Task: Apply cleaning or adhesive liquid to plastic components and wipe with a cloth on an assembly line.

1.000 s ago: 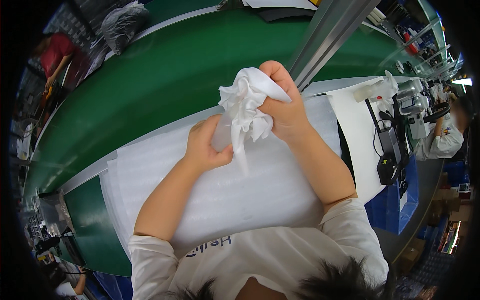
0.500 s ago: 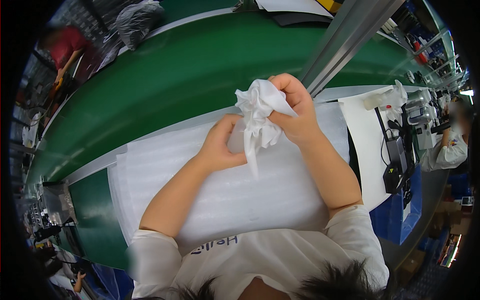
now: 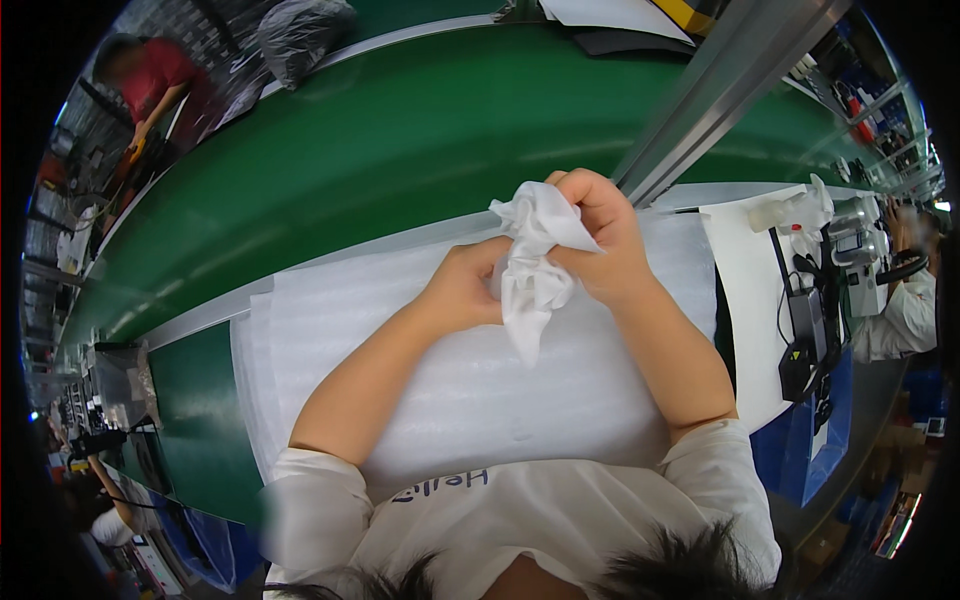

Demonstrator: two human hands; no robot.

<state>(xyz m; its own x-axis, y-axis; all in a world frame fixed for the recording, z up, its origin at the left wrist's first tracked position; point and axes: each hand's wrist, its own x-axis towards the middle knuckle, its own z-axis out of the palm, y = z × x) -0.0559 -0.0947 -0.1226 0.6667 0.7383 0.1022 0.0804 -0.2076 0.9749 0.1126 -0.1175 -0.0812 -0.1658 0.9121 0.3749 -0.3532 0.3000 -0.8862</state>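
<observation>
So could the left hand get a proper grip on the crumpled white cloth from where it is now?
Probably yes. The left hand already touches the crumpled white cloth, which the right hand holds above the white foam sheet; nothing lies between them.

White cloth [image 3: 535, 270] hides left fingers; person's head cut off.

I can make out one package: a grey, crumpled plastic bag [image 3: 300, 35], bulging and knotted, lying beyond the far edge of the green conveyor belt [image 3: 400, 140] at upper left. I can't see any labels, signs or screens clearly.
</observation>
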